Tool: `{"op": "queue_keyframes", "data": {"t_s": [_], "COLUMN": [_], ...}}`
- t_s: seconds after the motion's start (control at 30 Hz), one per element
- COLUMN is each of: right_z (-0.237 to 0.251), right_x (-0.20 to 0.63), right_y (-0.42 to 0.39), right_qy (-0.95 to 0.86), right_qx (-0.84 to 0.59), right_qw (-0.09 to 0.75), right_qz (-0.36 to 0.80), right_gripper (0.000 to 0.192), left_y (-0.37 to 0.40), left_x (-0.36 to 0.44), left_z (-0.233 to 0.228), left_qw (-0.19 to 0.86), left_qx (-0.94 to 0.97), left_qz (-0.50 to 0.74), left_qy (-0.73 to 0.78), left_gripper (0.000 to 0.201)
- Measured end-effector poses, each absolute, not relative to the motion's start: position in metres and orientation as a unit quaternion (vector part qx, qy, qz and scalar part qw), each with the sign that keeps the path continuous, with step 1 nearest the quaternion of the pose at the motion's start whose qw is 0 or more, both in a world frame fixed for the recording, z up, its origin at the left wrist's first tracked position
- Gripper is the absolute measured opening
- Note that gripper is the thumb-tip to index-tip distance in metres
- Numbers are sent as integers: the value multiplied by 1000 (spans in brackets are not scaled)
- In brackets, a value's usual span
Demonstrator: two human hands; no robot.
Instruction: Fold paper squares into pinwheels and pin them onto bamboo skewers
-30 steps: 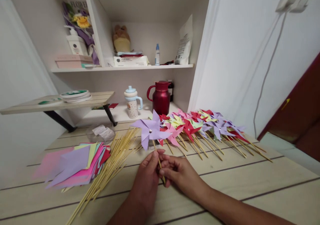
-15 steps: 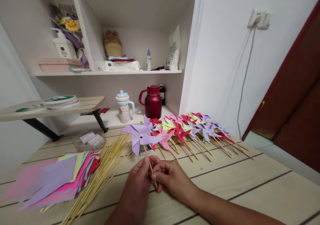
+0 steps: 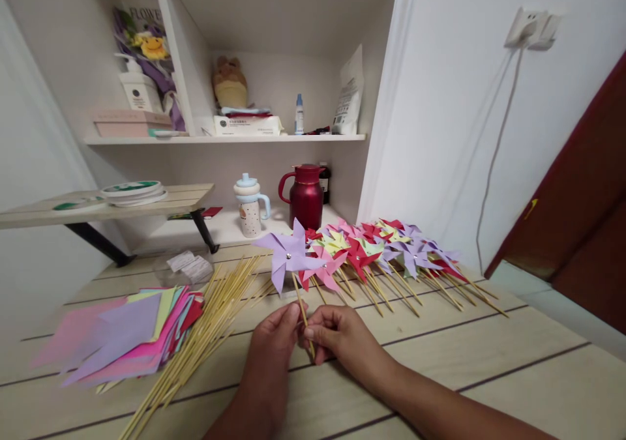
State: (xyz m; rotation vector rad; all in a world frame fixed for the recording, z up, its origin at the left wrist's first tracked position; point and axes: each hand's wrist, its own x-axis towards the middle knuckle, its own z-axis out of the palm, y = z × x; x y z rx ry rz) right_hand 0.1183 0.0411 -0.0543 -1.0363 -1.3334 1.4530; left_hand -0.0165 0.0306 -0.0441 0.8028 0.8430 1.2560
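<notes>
Above the pale wooden worktop (image 3: 489, 362), we pinch the lilac paper pinwheel (image 3: 289, 255) by its stick with both hands, left (image 3: 274, 345) and right (image 3: 337, 339). Bare boards lie rightward.

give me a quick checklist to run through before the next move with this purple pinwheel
1. Stick gripped by both hands: ok. The left hand and right hand pinch the stick of the purple pinwheel.
2. Pin seated at the centre of the blades: ok, a silver head shows there.
3. Blades free to turn: cannot tell from one picture.
4. Blades clear of the row of finished pinwheels: not ok, they overlap the nearest pink one in this view.
5. Spare sticks and paper squares within reach on the tabletop: ok, they lie left of the hands.
</notes>
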Motion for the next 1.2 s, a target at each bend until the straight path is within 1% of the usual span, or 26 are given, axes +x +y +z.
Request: {"op": "queue_keyframes", "data": {"t_s": [0.17, 0.33, 0.53, 0.7, 0.87, 1.2], "right_z": [-52, -52, -51, -49, -51, -49], "right_x": [118, 118, 119, 124, 121, 114], "right_y": [39, 39, 38, 39, 41, 36], "right_qy": [-535, -550, -558, -547, -547, -550], "right_qx": [-412, -418, -405, -436, -405, -434], "right_qw": [445, 431, 445, 441, 457, 454], "right_qz": [588, 580, 572, 562, 572, 551], "right_gripper": [34, 33, 31, 32, 20, 8], "left_y": [34, 35, 32, 32, 33, 34], "left_x": [-19, -19, -21, -24, -23, -25], "left_z": [-47, -49, -44, -43, -48, -48], "left_qw": [628, 608, 587, 575, 580, 579], "left_qx": [367, 400, 404, 409, 401, 396], "left_qz": [546, 537, 546, 541, 549, 547], "left_qy": [416, 427, 441, 458, 448, 458], "left_gripper": [33, 33, 32, 32, 29, 27]}}
